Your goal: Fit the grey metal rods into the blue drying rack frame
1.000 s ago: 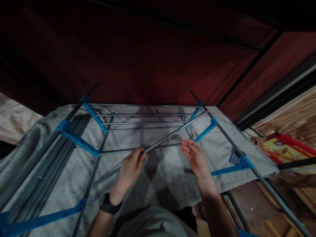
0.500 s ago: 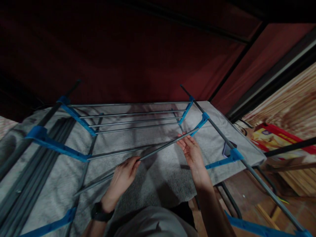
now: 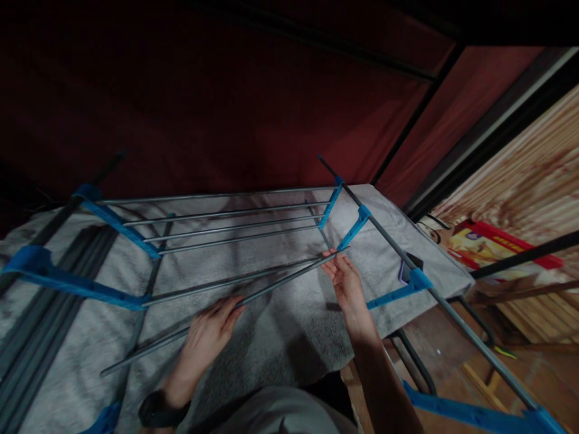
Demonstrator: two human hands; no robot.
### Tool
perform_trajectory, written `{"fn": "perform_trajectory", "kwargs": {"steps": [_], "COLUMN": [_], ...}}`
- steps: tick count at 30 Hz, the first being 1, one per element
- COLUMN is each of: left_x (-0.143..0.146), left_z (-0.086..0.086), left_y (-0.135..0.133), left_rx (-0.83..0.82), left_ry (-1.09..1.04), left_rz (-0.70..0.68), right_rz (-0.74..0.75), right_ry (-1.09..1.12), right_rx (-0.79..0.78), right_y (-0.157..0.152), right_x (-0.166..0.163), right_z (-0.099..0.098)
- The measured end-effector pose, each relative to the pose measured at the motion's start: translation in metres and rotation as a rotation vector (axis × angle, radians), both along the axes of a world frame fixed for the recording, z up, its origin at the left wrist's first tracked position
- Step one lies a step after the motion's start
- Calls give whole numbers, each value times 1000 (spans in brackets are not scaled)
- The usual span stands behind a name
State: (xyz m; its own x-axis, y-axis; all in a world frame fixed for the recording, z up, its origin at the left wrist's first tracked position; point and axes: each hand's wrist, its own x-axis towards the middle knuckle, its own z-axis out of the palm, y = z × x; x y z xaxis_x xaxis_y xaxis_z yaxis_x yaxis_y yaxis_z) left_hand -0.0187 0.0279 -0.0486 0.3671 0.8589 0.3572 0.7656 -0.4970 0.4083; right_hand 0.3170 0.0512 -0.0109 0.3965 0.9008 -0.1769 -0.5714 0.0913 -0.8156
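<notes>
A thin grey metal rod [image 3: 275,283] runs slantwise across the frame, its left end low and its right end higher. My left hand [image 3: 212,328] is wrapped round it left of the middle. Near its right end, my right hand [image 3: 344,274] pinches it, close to a blue plastic bracket [image 3: 355,228] on the right. Behind it lies another rod [image 3: 212,287], fixed to the left blue bracket [image 3: 90,282]. Several parallel rods [image 3: 235,228] join the far brackets. Dark grey side poles [image 3: 393,241] carry the brackets on both sides.
A bundle of grey tubes [image 3: 58,301] lies at the left on the grey cloth-covered surface [image 3: 434,265]. A phone [image 3: 409,267] rests at the right beside the pole. Beyond stands a red and yellow box [image 3: 497,247]. Dark red fabric [image 3: 226,120] hangs behind.
The held rod has shifted left and slightly down with both hands, and its right end now sits nearer my right fingers. The whole view has also turned a little.
</notes>
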Motion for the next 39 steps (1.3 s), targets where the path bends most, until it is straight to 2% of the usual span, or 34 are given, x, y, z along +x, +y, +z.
{"fn": "perform_trajectory", "kwargs": {"steps": [10, 18, 27, 31, 34, 39], "left_x": [-5, -11, -19, -12, -8, -9], "left_z": [-2, -6, -19, -11, -5, -11], "left_y": [2, 4, 4, -2, -8, -15], "left_rx": [-33, -37, -71, -123, -178, -238], "left_ry": [-5, -8, 17, 46, 91, 229], "left_rz": [25, 33, 49, 39, 43, 54], "right_rz": [-72, -63, -80, -86, -27, 22], "right_ry": [-12, 13, 18, 3, -50, -259], "right_rx": [34, 12, -10, -82, -168, -284], "right_y": [-3, -3, -4, -5, -8, -12], "right_x": [9, 15, 22, 27, 34, 44], "right_z": [-3, -14, -31, -49, -71, -108]}}
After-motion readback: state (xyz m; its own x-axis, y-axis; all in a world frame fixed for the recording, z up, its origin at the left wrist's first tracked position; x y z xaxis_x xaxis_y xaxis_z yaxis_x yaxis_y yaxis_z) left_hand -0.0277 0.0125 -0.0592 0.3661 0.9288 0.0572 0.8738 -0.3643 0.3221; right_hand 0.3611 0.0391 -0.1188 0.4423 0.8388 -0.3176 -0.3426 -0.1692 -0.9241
